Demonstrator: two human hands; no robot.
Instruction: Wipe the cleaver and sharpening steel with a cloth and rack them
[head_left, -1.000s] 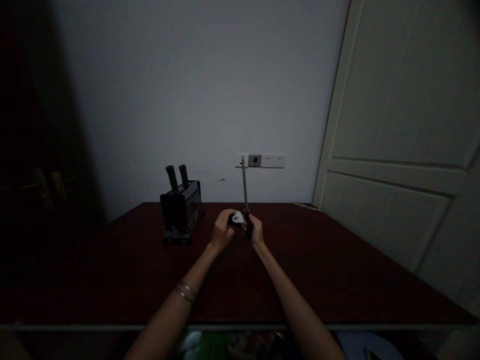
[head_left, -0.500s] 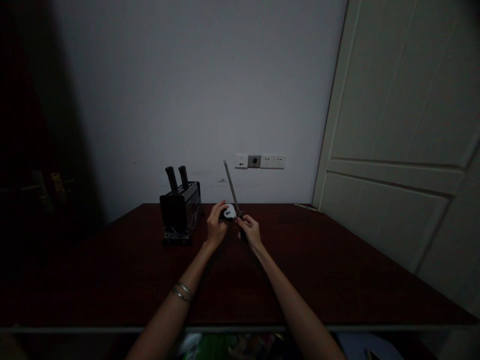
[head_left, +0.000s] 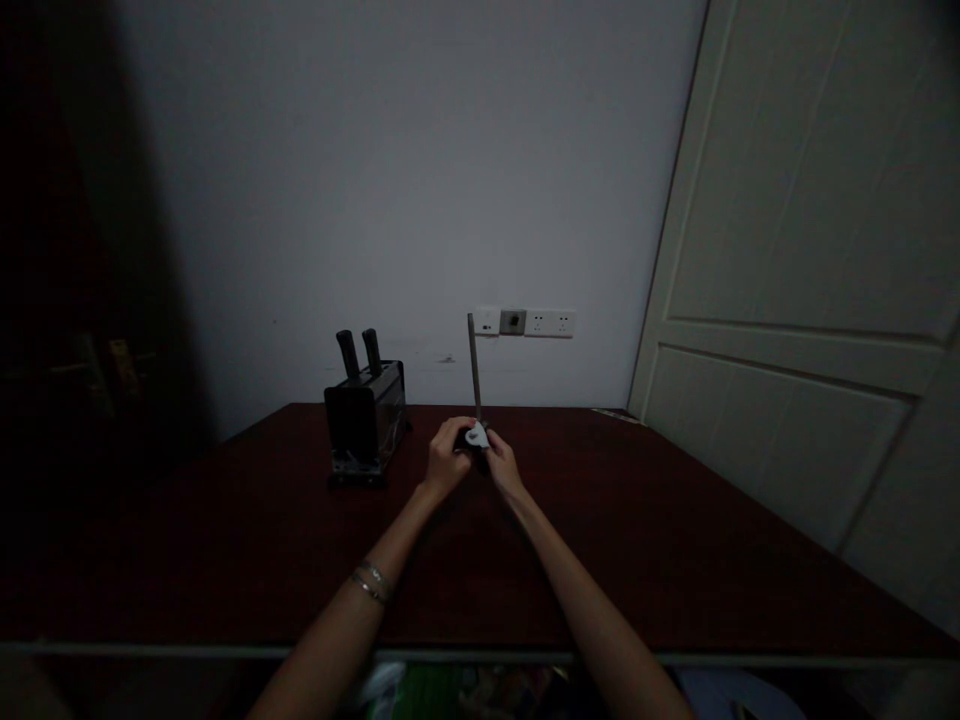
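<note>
My right hand (head_left: pixel 503 466) is closed around the dark handle of a honing steel (head_left: pixel 475 368), whose thin grey rod points up almost upright. Most of the handle is hidden by my fingers and the dim light. My left hand (head_left: pixel 448 459) grips a small rounded black-and-white device (head_left: pixel 476 436); its exact kind does not show. The device is held up against the lower end of the rod, and both hands are close together above the dark red table (head_left: pixel 600 560).
Left of my hands stands a black knife block (head_left: pixel 366 420) with two black knife handles (head_left: pixel 358 353) sticking up. Behind the table is a pale wall with sockets (head_left: pixel 550 323). A white panelled door (head_left: pixel 780 430) flanks the right side. Various items lie below the table's front edge.
The honing steel has swung from a leftward lean to nearly upright. My left hand has moved right with the device, which now overlaps the rod's base and has turned.
</note>
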